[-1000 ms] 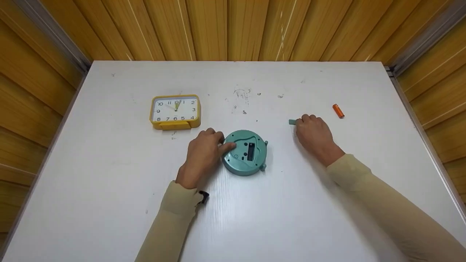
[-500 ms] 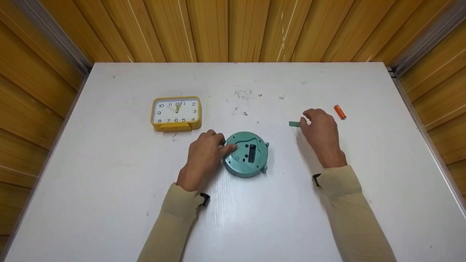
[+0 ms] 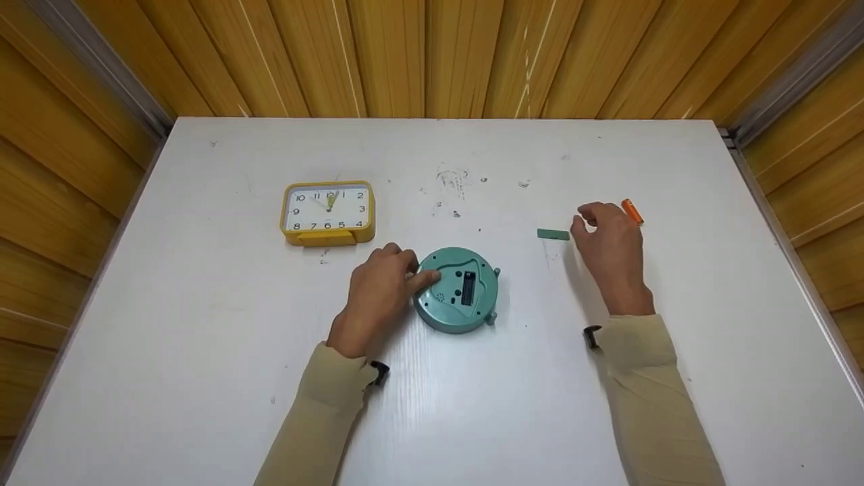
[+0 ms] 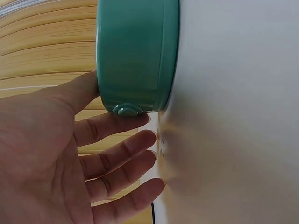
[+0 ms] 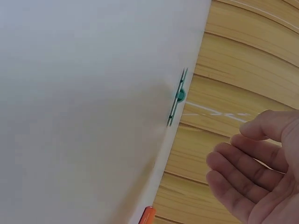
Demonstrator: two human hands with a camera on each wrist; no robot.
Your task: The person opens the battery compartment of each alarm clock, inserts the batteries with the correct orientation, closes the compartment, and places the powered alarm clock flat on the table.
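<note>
A round green alarm clock [image 3: 451, 317] lies face down on the white table, its battery slot uncovered and dark. My left hand [image 3: 378, 290] holds it at the left edge, thumb on the back and index finger against the rim by a small button, as the left wrist view shows. Beside the small green battery cover [image 3: 553, 234] hovers my right hand [image 3: 611, 250], fingers loosely bent around nothing. In the right wrist view the cover [image 5: 181, 95] lies on the table, apart from the fingers. Just behind the right hand is an orange battery [image 3: 632, 211], partly hidden by it.
A yellow rectangular clock [image 3: 328, 237] lies face up to the left, behind my left hand. Wood-patterned panels [image 3: 432, 57] stand along the back and both sides of the white table [image 3: 202, 283].
My right hand has let go of the battery cover and moved right, leaving it on the table. The left hand stays at the green clock.
</note>
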